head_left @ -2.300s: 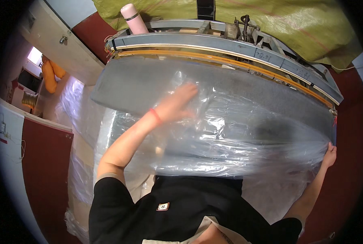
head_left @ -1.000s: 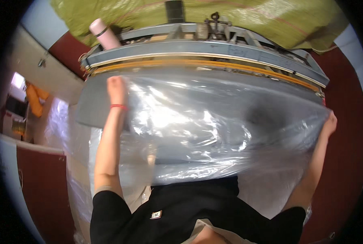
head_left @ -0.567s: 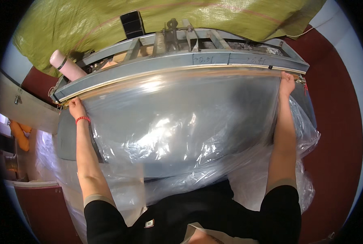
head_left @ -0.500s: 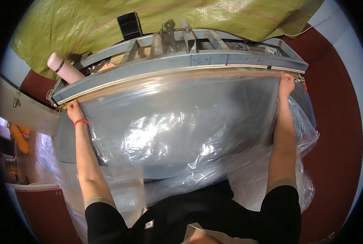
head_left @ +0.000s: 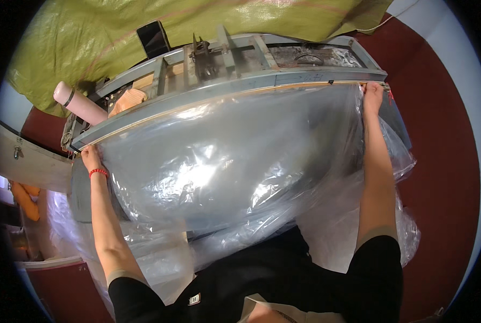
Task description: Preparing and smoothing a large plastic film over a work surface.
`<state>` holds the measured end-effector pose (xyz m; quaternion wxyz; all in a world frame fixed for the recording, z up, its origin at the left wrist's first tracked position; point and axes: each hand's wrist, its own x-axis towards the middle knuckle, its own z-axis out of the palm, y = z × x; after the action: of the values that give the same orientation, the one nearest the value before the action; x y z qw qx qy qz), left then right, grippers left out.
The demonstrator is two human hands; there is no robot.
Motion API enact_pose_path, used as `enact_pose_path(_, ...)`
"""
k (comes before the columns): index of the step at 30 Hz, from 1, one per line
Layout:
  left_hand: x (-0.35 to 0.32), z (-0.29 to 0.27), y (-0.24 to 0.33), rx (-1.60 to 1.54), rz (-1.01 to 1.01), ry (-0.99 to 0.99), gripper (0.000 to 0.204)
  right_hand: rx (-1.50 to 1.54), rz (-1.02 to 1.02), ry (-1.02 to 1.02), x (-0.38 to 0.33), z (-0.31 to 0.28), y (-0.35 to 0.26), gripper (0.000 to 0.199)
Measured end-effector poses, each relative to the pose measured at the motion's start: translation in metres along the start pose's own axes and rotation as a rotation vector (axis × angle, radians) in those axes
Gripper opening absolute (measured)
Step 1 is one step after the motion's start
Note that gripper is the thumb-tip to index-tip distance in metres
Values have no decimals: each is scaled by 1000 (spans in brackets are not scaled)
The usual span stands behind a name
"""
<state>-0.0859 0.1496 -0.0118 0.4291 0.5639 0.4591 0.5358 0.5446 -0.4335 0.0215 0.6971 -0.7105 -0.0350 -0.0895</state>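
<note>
Left hand (head_left: 91, 158) at the left of the frame, red band at the wrist, pinched shut on the near-left corner of a wide clear plastic sheet (head_left: 224, 161); right hand (head_left: 372, 96) at the upper right, closed on the opposite corner; hands far apart, arms stretched out, sheet pulled taut between them. Sheet spread across the centre of the frame, glossy and creased, its far edge lying right along the long grey metal bar (head_left: 235, 89) of a machine (head_left: 240, 54) curving from left to upper right; near edge sagging toward the lower centre over a dark shirt (head_left: 283, 280). More loose clear plastic (head_left: 396, 231) bunched at the lower right and lower left. Behind the bar, grey metal framework and small fittings in the upper centre; a dark rectangular block (head_left: 153, 37) standing at upper centre-left; a pale pink cylinder (head_left: 79, 105) lying tilted at the upper left, just beside the machine's left end. Yellow-green woven tarp (head_left: 197, 16) draped across the top of the frame. Dark red floor (head_left: 445, 161) along the right side; an orange object (head_left: 28, 199) at the far left edge, too small to identify.
</note>
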Motion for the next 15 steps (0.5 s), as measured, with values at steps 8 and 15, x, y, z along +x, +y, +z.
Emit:
enact_pose_path(8, -171, -55, 116, -26, 241, -51, 7, -893, -644, 662, -91, -181, -2, 49)
enact_pose_path(15, -330, -58, 76, 433, 218, -170, 21, 164, 148, 256, -75, -270, 120, 39)
